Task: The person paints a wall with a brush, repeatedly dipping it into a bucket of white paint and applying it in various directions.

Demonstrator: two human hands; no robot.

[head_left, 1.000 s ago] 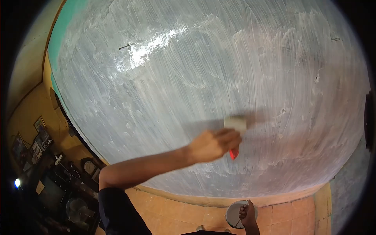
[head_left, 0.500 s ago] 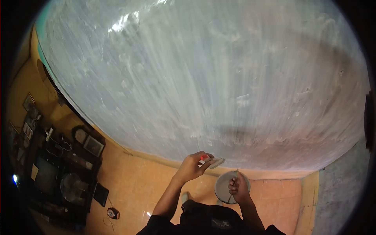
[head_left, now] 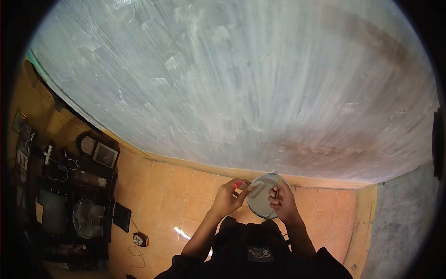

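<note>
My left hand (head_left: 226, 200) is closed around a paintbrush (head_left: 255, 187) with a red part at the handle and a pale, paint-coated end. The brush points right, over the near left rim of a round bucket (head_left: 256, 203) that holds greyish-white paint. My right hand (head_left: 285, 203) grips the thin wire handle (head_left: 278, 180) of that bucket, which hangs in front of my body. Beyond both hands rises a wall (head_left: 223, 93) streaked with whitish paint over grey; a browner patch shows low on its right side.
Orange floor tiles (head_left: 162, 186) lie below. At left stands a dark cabinet (head_left: 100, 179) with a television (head_left: 51, 211), a fan (head_left: 88, 218) and a framed picture (head_left: 105, 155). A cord reel (head_left: 140, 239) rests on the floor. A grey wall (head_left: 399, 218) is at right.
The brush has moved from near the wall's foot to the bucket's rim. The view has tilted, and the bucket and my right hand appear higher in it.
</note>
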